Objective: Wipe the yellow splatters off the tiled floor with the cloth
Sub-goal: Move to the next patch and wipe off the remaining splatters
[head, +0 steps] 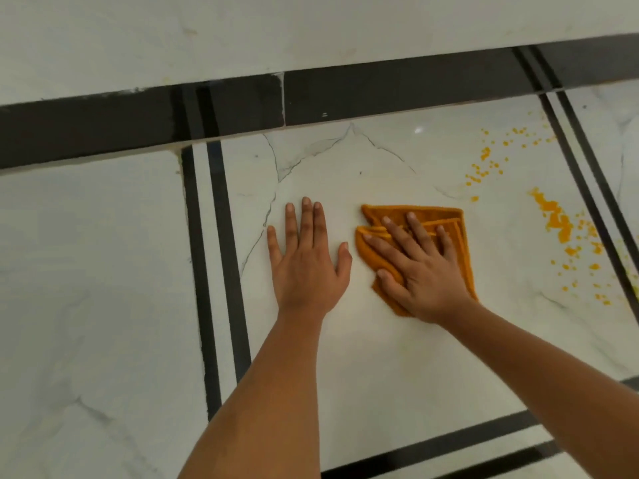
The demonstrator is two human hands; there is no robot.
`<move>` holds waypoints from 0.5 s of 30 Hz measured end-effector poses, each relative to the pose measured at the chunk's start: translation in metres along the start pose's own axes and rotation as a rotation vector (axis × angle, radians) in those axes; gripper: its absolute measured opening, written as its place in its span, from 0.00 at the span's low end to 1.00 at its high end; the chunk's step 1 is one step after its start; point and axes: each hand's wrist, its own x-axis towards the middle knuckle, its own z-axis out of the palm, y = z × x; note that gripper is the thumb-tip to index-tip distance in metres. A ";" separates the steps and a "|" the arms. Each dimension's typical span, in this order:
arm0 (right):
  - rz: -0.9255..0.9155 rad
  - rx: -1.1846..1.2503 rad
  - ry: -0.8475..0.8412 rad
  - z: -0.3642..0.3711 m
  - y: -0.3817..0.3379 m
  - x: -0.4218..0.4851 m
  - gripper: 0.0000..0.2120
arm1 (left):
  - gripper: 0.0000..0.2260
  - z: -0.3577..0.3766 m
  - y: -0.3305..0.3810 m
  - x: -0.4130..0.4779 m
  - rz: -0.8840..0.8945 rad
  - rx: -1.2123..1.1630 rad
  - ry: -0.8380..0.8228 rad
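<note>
An orange folded cloth (449, 221) lies flat on the white marble-look tiled floor (363, 368). My right hand (420, 271) presses down on the cloth with fingers spread, covering its lower half. My left hand (306, 264) rests flat on the bare tile just left of the cloth, fingers apart, holding nothing. Yellow splatters (556, 223) spread over the tile to the right of the cloth, with smaller yellow dots (484, 160) further up toward the wall. The cloth sits clear of both patches.
A dark skirting band (380, 95) runs along the foot of the white wall (242, 36) at the top. Black double border stripes (214, 254) frame the tile on the left, and more black stripes (594, 202) run on the right and along the bottom.
</note>
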 end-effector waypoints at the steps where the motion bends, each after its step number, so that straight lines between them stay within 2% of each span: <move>1: 0.038 0.007 0.004 0.000 0.007 0.004 0.27 | 0.31 0.001 -0.001 0.001 0.002 0.003 0.005; 4: 0.344 0.088 -0.005 -0.002 -0.011 0.028 0.29 | 0.31 0.001 -0.002 0.000 0.002 0.001 -0.005; 5: 0.346 0.086 -0.019 -0.002 -0.022 0.028 0.29 | 0.31 0.001 -0.002 0.000 0.001 -0.003 -0.004; 8: 0.072 0.037 -0.028 -0.001 -0.017 -0.003 0.27 | 0.31 -0.002 -0.003 0.000 0.005 -0.001 -0.019; 9: 0.039 0.027 -0.027 -0.001 -0.004 -0.014 0.26 | 0.30 -0.002 -0.003 0.000 0.007 0.006 -0.025; 10: 0.090 0.040 -0.018 -0.002 0.010 -0.021 0.26 | 0.30 -0.002 -0.002 0.000 0.010 0.015 -0.030; 13: 0.490 0.155 0.016 -0.001 0.018 -0.013 0.26 | 0.30 -0.001 -0.004 0.001 0.005 0.033 -0.023; 14: 0.551 0.175 -0.002 -0.001 0.015 -0.011 0.27 | 0.30 -0.001 -0.003 0.000 0.004 0.038 -0.025; 15: 0.533 0.171 -0.023 0.000 0.014 -0.014 0.27 | 0.30 0.000 0.000 0.000 0.000 0.046 -0.028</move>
